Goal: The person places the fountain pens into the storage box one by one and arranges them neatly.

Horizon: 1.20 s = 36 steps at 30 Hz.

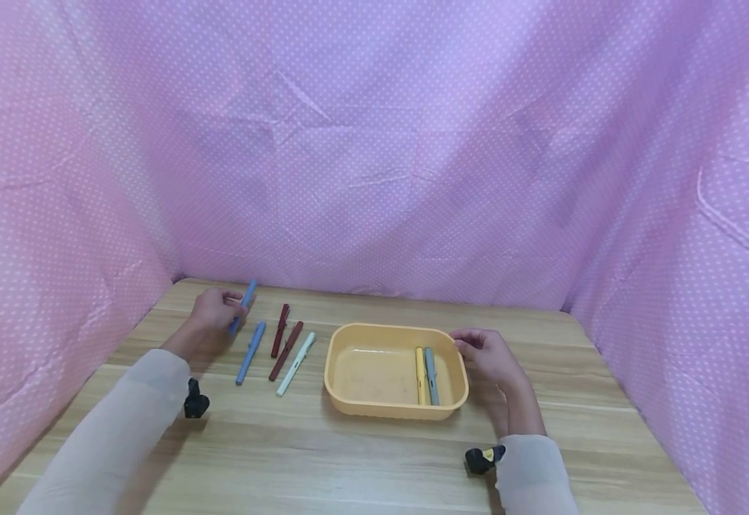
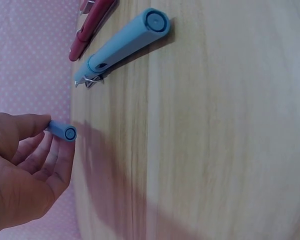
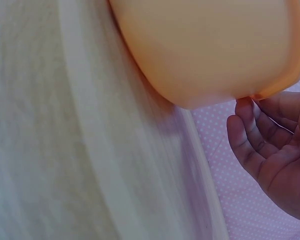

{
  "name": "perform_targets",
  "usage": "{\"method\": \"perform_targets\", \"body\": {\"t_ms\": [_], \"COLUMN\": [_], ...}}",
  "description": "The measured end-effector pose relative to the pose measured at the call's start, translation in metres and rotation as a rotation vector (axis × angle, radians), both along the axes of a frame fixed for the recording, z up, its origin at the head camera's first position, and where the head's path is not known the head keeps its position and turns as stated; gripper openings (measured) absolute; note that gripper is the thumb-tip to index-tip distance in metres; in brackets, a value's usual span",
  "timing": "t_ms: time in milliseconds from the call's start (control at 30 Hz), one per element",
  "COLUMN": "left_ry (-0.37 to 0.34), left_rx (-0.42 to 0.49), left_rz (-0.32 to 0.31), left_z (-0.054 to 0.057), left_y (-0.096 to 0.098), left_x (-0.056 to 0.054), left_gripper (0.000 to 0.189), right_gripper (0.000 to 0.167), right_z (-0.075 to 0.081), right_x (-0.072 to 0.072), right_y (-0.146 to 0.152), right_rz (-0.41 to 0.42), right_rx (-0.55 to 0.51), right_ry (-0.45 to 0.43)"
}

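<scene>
My left hand (image 1: 214,310) pinches a blue pen (image 1: 249,292) between thumb and fingers at the table's far left. In the left wrist view the held pen (image 2: 64,131) points its round end at the camera. Nearest to that hand on the table lies a second blue pen (image 1: 251,354). My right hand (image 1: 491,356) grips the right rim of a yellow plastic basin (image 1: 380,411) with thumb and fingertips, as the right wrist view shows on the basin's wall (image 3: 215,50). Inside, against the right side, lie a yellow pen (image 1: 420,375) and a grey-blue pen (image 1: 431,375).
Between the blue pen and the basin lie two dark red pens, one farther back (image 1: 280,332) and one nearer (image 1: 286,351), plus a pale mint pen (image 1: 296,365). Pink dotted cloth (image 1: 374,179) hangs around the back and sides of the wooden table (image 1: 322,465).
</scene>
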<state>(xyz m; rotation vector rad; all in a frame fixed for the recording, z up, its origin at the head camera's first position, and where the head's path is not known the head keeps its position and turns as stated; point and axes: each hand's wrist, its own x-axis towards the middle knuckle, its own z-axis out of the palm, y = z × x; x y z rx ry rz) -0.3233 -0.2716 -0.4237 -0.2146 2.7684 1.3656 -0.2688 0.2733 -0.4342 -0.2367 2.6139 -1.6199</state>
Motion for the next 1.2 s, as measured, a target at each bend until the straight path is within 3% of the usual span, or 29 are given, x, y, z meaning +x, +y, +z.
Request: {"method": "perform_targets", "body": {"t_ms": [567,867,1033,1200], "left_ry": [0.018,0.072,0.085,0.074], "left_rx": [-0.022,-0.05,-0.019,0.083], "left_rz": [-0.011,-0.05,-0.074,-0.101], "left_z": [0.014,0.017,0.02,0.021], "left_y": [0.005,0.01,0.015,0.019], "left_x": [0.005,0.007,0.009,0.01], "left_gripper": [0.041,0.038,0.037,0.039], "right_gripper": [0.024,0.023,0.023,0.023], "right_z": [0.002,0.001,-0.001,0.0], "right_x": [0.001,0.001,0.001,0.001], "right_y": [0.0,0.0,0.0,0.0], "right_rz": [0.007,0.0,0.006,0.002], "right_rx": [-0.004,0.01,0.01,0.014], "right_ry": [0.004,0.004,0.016,0.02]}}
